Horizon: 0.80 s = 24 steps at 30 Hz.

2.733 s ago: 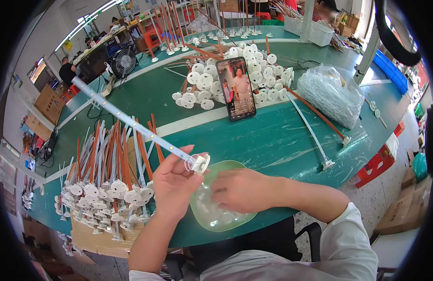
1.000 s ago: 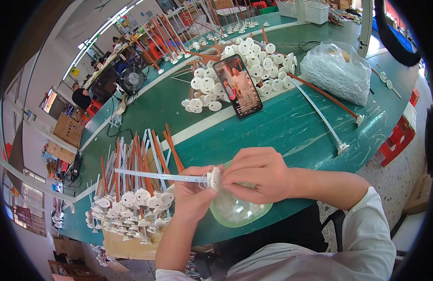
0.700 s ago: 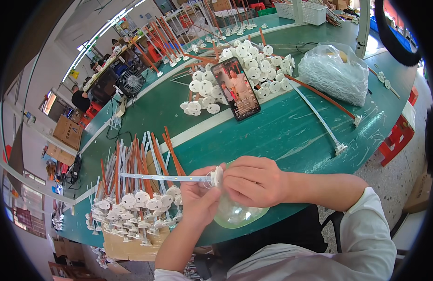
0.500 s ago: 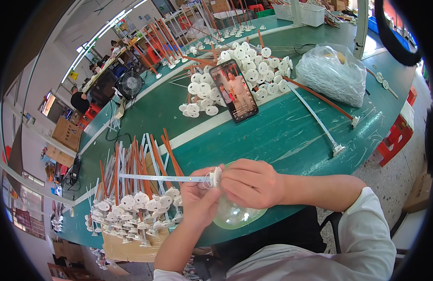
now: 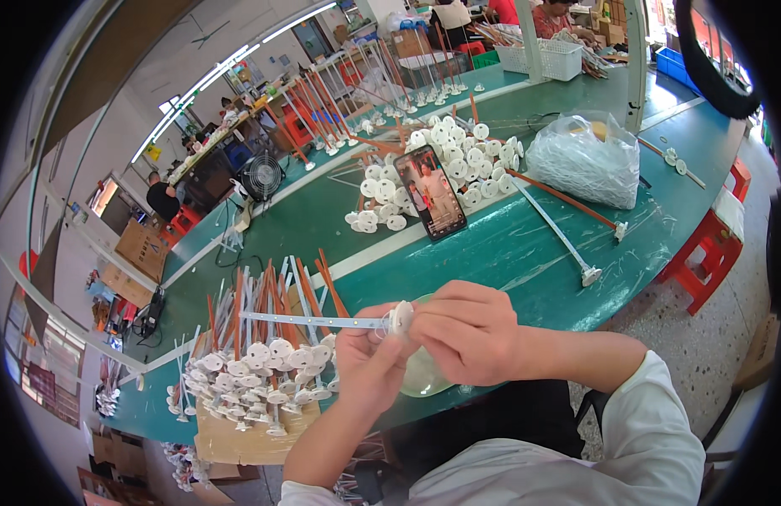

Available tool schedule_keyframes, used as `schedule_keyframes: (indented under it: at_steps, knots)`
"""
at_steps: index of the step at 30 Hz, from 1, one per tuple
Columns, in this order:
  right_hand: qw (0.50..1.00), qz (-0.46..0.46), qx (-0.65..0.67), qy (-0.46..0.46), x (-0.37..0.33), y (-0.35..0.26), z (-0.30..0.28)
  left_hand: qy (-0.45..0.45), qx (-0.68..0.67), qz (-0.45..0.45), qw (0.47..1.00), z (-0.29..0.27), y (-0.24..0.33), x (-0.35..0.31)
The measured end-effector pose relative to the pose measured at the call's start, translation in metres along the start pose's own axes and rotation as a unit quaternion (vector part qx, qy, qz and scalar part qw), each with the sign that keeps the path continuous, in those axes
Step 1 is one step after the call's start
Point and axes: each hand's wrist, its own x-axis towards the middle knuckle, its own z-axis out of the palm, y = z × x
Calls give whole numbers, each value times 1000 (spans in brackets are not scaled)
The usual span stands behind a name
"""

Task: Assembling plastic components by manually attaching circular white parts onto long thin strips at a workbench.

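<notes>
1. one long green bench [image 5: 525,253] carries everything; it curves from lower left to upper right.
2. clear plastic bag [image 5: 586,160] of white parts sits on the far right of the bench.
3. pile of white and orange rods [image 5: 264,337] with round disc ends lies at the left, near the left hand; a second heap of white discs [image 5: 441,160] sits further back.
4. phone [image 5: 431,192] leans against that rear heap, screen lit.
5. clear bowl [image 5: 424,375] sits at the near bench edge, under both hands.
6. white rod [image 5: 314,320] is held level above the bowl, pointing left.
7. left hand [image 5: 365,367] closed around the rod's disc end.
8. right hand [image 5: 470,333] pinches the same disc end from the right.
</notes>
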Motion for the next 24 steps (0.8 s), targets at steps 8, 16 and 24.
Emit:
schedule_keyframes:
  at_steps: [8,16,24]
  knots:
    - [999,39,16,34,12,-48,-25,38,47,30,998,55,14,-31]
    - [994,94,41,41,7,-83,-54,-13,-1,26,1000,87,6,-56]
    - [981,159,51,101,-9,-113,-65,16,39,51,998,108,-12,-70]
